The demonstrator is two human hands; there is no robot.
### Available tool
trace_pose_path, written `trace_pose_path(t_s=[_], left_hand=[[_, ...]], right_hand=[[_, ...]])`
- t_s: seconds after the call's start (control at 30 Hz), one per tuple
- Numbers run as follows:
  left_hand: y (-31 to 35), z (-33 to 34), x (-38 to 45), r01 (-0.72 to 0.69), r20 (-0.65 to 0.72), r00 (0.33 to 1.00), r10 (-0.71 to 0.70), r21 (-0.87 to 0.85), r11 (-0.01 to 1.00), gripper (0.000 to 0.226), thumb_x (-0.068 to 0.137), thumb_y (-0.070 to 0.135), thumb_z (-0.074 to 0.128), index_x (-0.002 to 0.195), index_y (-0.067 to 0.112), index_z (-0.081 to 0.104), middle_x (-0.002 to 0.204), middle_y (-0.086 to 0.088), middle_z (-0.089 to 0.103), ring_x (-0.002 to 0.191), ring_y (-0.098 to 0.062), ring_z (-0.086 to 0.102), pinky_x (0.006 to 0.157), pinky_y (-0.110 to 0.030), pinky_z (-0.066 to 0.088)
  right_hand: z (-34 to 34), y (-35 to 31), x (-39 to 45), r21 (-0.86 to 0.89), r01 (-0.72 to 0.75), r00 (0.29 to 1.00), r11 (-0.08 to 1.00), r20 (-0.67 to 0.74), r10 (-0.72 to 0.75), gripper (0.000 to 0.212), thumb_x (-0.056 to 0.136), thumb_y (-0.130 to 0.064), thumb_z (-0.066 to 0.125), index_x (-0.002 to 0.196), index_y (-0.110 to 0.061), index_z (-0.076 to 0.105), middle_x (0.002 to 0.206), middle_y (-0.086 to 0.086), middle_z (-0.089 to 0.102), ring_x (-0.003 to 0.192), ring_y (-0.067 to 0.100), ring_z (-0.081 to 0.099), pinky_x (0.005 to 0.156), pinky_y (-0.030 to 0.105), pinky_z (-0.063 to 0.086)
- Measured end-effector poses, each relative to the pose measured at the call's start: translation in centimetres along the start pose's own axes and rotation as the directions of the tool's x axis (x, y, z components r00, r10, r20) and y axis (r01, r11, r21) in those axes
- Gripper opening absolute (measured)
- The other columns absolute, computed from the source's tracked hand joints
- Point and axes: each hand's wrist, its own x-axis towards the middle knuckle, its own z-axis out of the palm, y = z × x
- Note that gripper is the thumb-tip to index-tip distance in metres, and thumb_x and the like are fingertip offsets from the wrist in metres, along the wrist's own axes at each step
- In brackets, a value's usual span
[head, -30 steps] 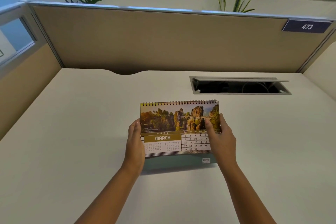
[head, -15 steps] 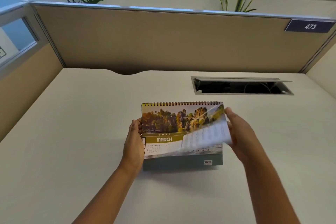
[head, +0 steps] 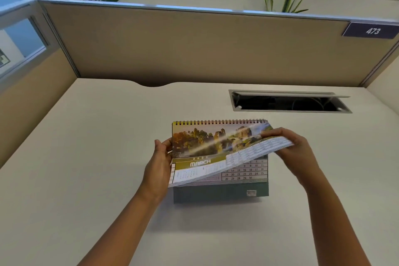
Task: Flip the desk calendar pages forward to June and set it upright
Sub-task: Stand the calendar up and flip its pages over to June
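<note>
Page-turning is the step in hand: the right hand [head: 295, 153] pinches the lifted March page [head: 226, 153] by its right edge, while the left hand [head: 158, 164] grips the desk calendar [head: 220, 192] at its left side. The calendar stands mid-worktop [head: 86, 157], face toward the person, long axis left to right, spiral binding [head: 220, 122] on top. Next, I judge, the page must go over the binding; several more remain before June.
</note>
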Motion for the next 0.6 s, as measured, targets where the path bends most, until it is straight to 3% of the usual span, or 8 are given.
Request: trace_pose_path(t_s=[0.1,0.2,0.23,0.3,0.4,0.47,0.53,0.6], left_hand=[[0.3,-0.2,-0.1,-0.014,0.039,0.999,0.012,0.042,0.999,0.06,0.083,0.06,0.021,0.116,0.024,0.056,0.107,0.001,0.069,0.096,-0.015,0.067,0.068,-0.025,0.055],[0.6,0.0,0.1,-0.005,0.041,0.999,0.003,0.04,0.999,0.067,0.075,0.064,0.027,0.12,0.022,0.054,0.111,-0.001,0.065,0.097,-0.015,0.064,0.074,-0.029,0.053],[0.6,0.0,0.1,-0.014,0.044,0.999,0.012,0.033,0.999,0.068,0.074,0.063,0.029,0.121,0.02,0.053,0.11,-0.002,0.065,0.095,-0.015,0.065,0.073,-0.029,0.054],[0.5,0.1,0.1,-0.023,0.046,0.999,0.023,0.014,1.0,0.067,0.074,0.063,0.031,0.119,0.019,0.055,0.108,-0.003,0.066,0.089,-0.013,0.068,0.067,-0.026,0.057],[0.3,0.1,-0.2,-0.026,0.04,0.999,0.026,0.003,1.0,0.06,0.073,0.064,0.031,0.111,0.025,0.058,0.107,-0.001,0.066,0.092,-0.014,0.067,0.066,-0.024,0.057],[0.3,0.1,-0.4,-0.022,0.04,0.999,0.021,0.019,1.0,0.058,0.074,0.064,0.029,0.11,0.029,0.057,0.11,-0.001,0.066,0.097,-0.015,0.065,0.068,-0.024,0.057],[0.4,0.1,-0.6,-0.02,0.042,0.999,0.018,0.035,0.999,0.057,0.074,0.064,0.026,0.11,0.031,0.057,0.113,0.0,0.065,0.1,-0.016,0.063,0.07,-0.025,0.057],[0.3,0.1,-0.7,-0.024,0.042,0.999,0.022,0.033,0.999,0.056,0.075,0.063,0.026,0.109,0.031,0.058,0.11,0.001,0.066,0.097,-0.014,0.066,0.069,-0.023,0.057]], right_hand=[[-0.6,0.3,0.1,0.043,0.05,0.987,0.998,-0.154,-0.043,0.025,0.077,0.0,0.066,0.077,-0.025,0.067,0.069,-0.022,0.072,0.066,-0.004,0.065,0.061,0.014,0.052],[-0.9,-0.2,0.9,-0.005,0.097,0.953,0.995,-0.287,-0.095,0.006,0.077,-0.019,0.069,0.08,-0.013,0.068,0.075,-0.004,0.071,0.071,0.006,0.062,0.064,0.019,0.052],[-1.0,-0.4,1.4,-0.042,0.111,0.947,0.993,-0.3,-0.118,0.018,0.077,-0.022,0.069,0.079,-0.004,0.067,0.083,0.007,0.068,0.077,0.015,0.061,0.067,0.025,0.051],[-1.4,-0.9,2.5,-0.083,0.118,0.934,0.99,-0.328,-0.139,0.032,0.076,-0.026,0.07,0.077,0.005,0.062,0.085,0.011,0.062,0.079,0.022,0.056,0.067,0.028,0.049],[-1.4,-2.4,4.2,-0.077,0.12,0.927,0.99,-0.349,-0.14,0.01,0.074,-0.029,0.071,0.068,-0.024,0.065,0.075,-0.003,0.055,0.07,0.006,0.052,0.059,0.009,0.043],[-1.2,-3.0,5.1,-0.065,0.125,0.931,0.99,-0.337,-0.14,0.008,0.074,-0.029,0.072,0.08,-0.031,0.068,0.081,0.002,0.06,0.075,0.004,0.055,0.062,0.007,0.046],[-1.0,-3.3,5.9,-0.045,0.096,0.94,0.994,-0.324,-0.105,0.019,0.076,-0.031,0.07,0.095,-0.026,0.068,0.097,0.012,0.066,0.089,0.021,0.061,0.076,0.025,0.054],[-0.8,-3.2,6.7,-0.146,0.04,0.949,0.988,-0.303,-0.084,0.025,0.081,-0.032,0.065,0.103,-0.02,0.068,0.108,0.016,0.066,0.098,0.031,0.062,0.08,0.041,0.053]])
